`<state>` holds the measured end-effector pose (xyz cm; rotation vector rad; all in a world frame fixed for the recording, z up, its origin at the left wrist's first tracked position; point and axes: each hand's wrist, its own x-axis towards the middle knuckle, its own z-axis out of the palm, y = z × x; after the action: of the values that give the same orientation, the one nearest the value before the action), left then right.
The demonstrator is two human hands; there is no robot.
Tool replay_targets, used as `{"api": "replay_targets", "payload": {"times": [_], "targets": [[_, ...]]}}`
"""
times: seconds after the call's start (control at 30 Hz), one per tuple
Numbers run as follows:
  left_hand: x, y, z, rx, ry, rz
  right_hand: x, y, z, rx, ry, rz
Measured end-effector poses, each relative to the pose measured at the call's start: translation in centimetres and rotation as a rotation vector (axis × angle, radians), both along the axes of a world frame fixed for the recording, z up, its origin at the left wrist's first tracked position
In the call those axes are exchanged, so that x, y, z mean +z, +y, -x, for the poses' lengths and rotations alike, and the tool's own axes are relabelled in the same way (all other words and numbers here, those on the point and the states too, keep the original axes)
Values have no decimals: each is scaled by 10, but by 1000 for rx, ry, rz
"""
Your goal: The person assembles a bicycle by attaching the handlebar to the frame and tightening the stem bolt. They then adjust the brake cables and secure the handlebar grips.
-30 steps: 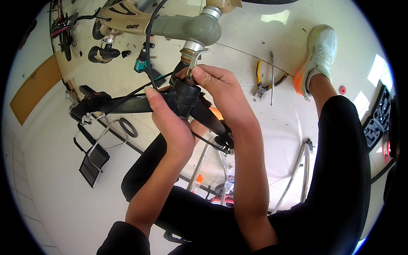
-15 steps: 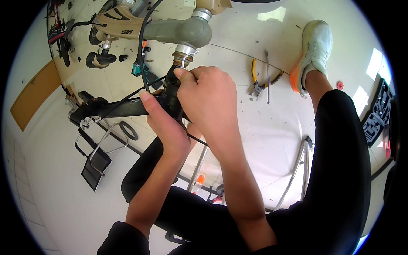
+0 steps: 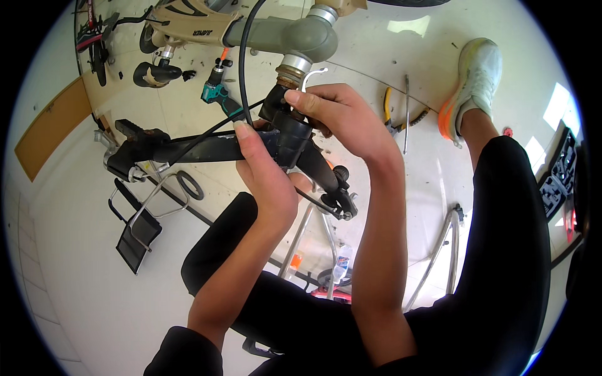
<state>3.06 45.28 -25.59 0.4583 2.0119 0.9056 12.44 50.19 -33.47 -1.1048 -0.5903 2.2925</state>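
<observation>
Black forked part (image 3: 293, 135): between the 2 hands, upper end just beside a silver collar (image 3: 295, 62).
Left hand (image 3: 266, 169): wrapped around the forked part's left arm, thumb on top.
Right hand (image 3: 354, 122): thumb against the forked part's upper end, fingers curled behind; cannot tell what they close on.
Silver lever (image 3: 311, 73): at the forked part's upper end.
Teal drill (image 3: 216, 94): on the floor, beyond the forked part's left arm.
Pliers (image 3: 387, 108) and metal rod (image 3: 406, 119): right of the forked part.
</observation>
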Motion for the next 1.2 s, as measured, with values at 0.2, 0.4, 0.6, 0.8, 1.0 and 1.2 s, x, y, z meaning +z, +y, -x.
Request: {"api": "replay_targets", "payload": {"times": [0.2, 0.4, 0.6, 0.8, 1.0, 1.2], "targets": [[-9, -2, 11, 76, -16, -35, -3, -10, 22, -230, 74, 66], [-8, 0, 13, 74, -39, -45, 16, -6, 27, -256, 2, 174], [-4, 3, 12, 85, -91, 77, 5, -1, 15, -493, 99, 214], [-2, 8, 13, 68, -170, 36, 15, 27, 21, -718, 687, 532], [-18, 10, 13, 271, -52, -87, 25, 22, 43, -855, 485, 568], [-29, 8, 10, 355, -187, -139, 30, 18, 46, -888, 313, 544]]}}
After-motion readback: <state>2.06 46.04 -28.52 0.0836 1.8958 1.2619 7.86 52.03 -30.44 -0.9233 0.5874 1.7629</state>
